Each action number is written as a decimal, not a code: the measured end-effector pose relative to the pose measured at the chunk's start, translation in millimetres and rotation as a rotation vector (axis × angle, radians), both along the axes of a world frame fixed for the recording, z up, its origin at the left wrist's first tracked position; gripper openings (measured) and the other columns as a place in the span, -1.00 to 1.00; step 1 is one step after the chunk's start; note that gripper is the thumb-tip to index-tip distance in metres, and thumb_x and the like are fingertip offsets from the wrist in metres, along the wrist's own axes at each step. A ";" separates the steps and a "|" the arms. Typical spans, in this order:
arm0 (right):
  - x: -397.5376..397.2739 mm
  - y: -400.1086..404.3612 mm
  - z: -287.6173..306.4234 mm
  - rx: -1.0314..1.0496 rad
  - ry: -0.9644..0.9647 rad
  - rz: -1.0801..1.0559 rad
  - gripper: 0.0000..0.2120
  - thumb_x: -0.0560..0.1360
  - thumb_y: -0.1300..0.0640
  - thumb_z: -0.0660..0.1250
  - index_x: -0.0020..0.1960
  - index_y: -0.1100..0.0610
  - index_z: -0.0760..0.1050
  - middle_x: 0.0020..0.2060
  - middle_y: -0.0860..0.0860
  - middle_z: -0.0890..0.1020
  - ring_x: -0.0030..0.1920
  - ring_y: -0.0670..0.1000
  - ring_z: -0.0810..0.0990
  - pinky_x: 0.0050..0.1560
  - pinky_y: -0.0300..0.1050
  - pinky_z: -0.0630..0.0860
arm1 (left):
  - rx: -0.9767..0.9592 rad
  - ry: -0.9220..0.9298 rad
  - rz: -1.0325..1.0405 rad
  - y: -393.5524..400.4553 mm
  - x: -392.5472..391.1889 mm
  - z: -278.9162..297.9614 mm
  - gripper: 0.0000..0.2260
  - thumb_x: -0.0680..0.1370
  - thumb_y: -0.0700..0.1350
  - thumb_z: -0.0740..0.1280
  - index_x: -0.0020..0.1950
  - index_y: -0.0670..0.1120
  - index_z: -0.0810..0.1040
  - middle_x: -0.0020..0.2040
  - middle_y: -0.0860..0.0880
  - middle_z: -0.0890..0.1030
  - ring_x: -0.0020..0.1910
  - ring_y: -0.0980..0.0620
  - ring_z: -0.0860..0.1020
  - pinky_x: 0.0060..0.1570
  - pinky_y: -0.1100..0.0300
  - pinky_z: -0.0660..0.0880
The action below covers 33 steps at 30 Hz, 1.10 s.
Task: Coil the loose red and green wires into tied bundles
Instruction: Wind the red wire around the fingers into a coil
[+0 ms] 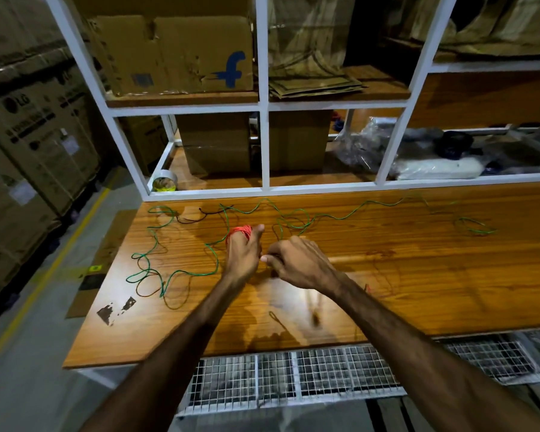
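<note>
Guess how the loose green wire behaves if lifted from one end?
Likely floppy: the green wire lies in slack loops across the table. Probably light, being thin. It may snag, since it crosses itself and a black wire.

dim warehouse light | glare on table (418,275) | wide-angle edge bending | soft, slightly blurred

Most of the red wire (241,232) is buried behind the left hand (243,251), so only a few loops peek out over the knuckles. The right hand (296,263) has its fingertips curled under, and whatever its grip pinches is too thin to make out. The green wire (175,269) fades toward the far right of the counter (449,275). A blurred smear sits near the counter's front edge.
</note>
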State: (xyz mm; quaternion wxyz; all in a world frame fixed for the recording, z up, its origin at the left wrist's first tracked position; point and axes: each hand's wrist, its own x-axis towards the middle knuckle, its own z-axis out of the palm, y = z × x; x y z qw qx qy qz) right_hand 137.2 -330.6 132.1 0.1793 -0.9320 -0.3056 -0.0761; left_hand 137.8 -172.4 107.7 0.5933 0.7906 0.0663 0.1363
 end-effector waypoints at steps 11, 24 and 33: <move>23.6 -22.4 29.6 0.046 0.051 0.138 -0.75 0.52 -0.21 0.44 -0.07 -0.04 0.70 -0.36 -0.18 0.55 -0.37 -0.22 0.43 -0.37 -0.27 0.24 | 0.131 0.128 -0.170 5.1 2.8 -11.6 -0.26 0.57 0.45 0.13 -0.40 -0.20 0.48 -0.50 -0.08 0.42 -0.50 0.02 0.39 -0.38 0.09 0.38; 23.8 -11.7 11.9 0.160 0.132 0.143 -0.78 0.58 -0.12 0.40 0.01 -0.01 0.73 -0.23 -0.08 0.73 -0.29 -0.10 0.62 -0.29 -0.01 0.56 | -0.182 0.355 -0.322 16.5 2.0 -11.5 -0.38 0.71 0.18 0.11 -0.04 -0.37 0.63 -0.35 -0.23 0.67 -0.46 -0.08 0.61 -0.38 0.18 0.50; 38.2 -19.9 2.5 0.273 0.078 0.060 -0.59 0.58 -0.26 0.28 -0.24 0.02 0.57 -0.41 -0.08 0.56 -0.39 -0.09 0.49 -0.37 0.02 0.43 | -0.660 0.517 -0.884 10.0 -19.4 4.1 -0.13 0.66 0.32 -0.08 0.10 -0.49 0.57 -0.62 -0.01 0.27 -0.61 0.04 0.39 -0.18 0.18 0.51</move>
